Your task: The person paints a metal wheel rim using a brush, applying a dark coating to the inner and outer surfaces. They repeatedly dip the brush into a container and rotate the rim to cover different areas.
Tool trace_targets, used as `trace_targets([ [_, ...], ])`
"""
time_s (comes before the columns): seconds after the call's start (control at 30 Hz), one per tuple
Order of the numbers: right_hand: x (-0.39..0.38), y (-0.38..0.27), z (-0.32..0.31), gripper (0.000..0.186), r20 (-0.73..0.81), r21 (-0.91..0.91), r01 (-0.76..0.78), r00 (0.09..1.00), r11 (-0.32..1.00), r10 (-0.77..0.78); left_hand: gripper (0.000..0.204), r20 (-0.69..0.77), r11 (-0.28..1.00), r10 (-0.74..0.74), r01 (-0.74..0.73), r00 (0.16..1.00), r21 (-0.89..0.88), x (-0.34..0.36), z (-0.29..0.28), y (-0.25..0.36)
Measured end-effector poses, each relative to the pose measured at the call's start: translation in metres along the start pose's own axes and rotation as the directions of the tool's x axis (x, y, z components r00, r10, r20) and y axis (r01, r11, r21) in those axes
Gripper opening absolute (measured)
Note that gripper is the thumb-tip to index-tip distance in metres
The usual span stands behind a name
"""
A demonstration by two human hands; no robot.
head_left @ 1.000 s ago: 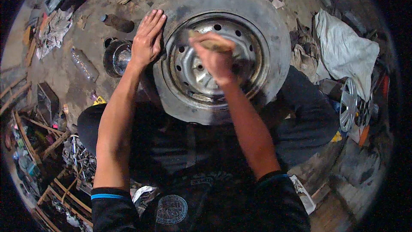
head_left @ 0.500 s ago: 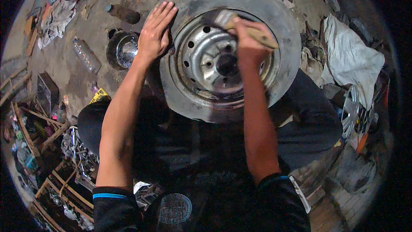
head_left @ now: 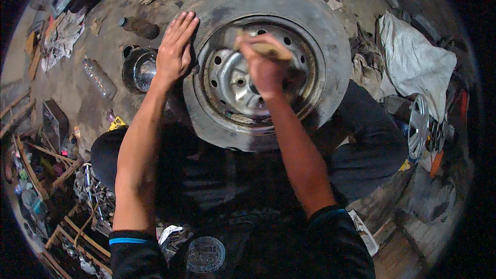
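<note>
A tyre (head_left: pixel 330 46) lies flat before me, with a silver steel wheel rim (head_left: pixel 225 68) inside it. My left hand (head_left: pixel 174 49) rests with fingers stretched out on the tyre's left side. In my right hand (head_left: pixel 264 70) is a paintbrush (head_left: pixel 276 50) with a wooden handle, held over the upper part of the rim. Motion blurs both brush and hand, and its bristles point left, toward the rim's inner edge. Whether they touch the metal I cannot tell. My right hand partly hides the hub hole. Left of the tyre stands a round dark pot (head_left: pixel 138 70) with a shiny inside.
A clear plastic bottle (head_left: pixel 99 78) and a dark bottle (head_left: pixel 140 27) lie on the floor at left. Wooden slats (head_left: pixel 85 235) and metal parts crowd the lower left. At right are a pale cloth sack (head_left: pixel 413 57) and a silver wheel cover (head_left: pixel 417 126).
My right hand has swept the paintbrush leftward across the rim. The left hand stays on the tyre, and the whole view has shifted slightly.
</note>
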State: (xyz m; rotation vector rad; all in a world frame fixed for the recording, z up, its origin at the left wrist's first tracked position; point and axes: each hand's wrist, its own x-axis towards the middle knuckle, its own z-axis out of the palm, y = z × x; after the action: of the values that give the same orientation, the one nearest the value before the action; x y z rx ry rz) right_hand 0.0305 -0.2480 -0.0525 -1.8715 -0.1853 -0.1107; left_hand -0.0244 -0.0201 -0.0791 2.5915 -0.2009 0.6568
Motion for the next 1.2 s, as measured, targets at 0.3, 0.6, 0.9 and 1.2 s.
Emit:
trace_targets([
  [0.3,-0.010,-0.007,0.005,0.013,-0.006,0.206,-0.096,0.995,0.974,0.100,0.064,0.008,1.000,-0.004,0.004,1.000,-0.005,-0.002,0.002,0.004],
  [0.6,-0.011,0.006,0.007,0.017,-0.165,0.173,-0.100,0.978,0.980,0.129,0.064,-0.006,1.000,-0.002,0.002,1.000,-0.014,-0.001,0.005,0.002],
  [0.9,-0.013,0.008,0.005,0.014,-0.162,0.195,-0.151,0.970,0.969,0.184,0.065,0.004,1.000,0.002,-0.002,1.000,0.007,0.000,0.003,0.002],
  [1.2,-0.005,0.021,-0.005,0.020,-0.164,0.119,0.039,0.986,0.992,-0.019,0.062,-0.003,1.000,-0.013,0.013,1.000,-0.005,0.003,0.001,0.005],
])
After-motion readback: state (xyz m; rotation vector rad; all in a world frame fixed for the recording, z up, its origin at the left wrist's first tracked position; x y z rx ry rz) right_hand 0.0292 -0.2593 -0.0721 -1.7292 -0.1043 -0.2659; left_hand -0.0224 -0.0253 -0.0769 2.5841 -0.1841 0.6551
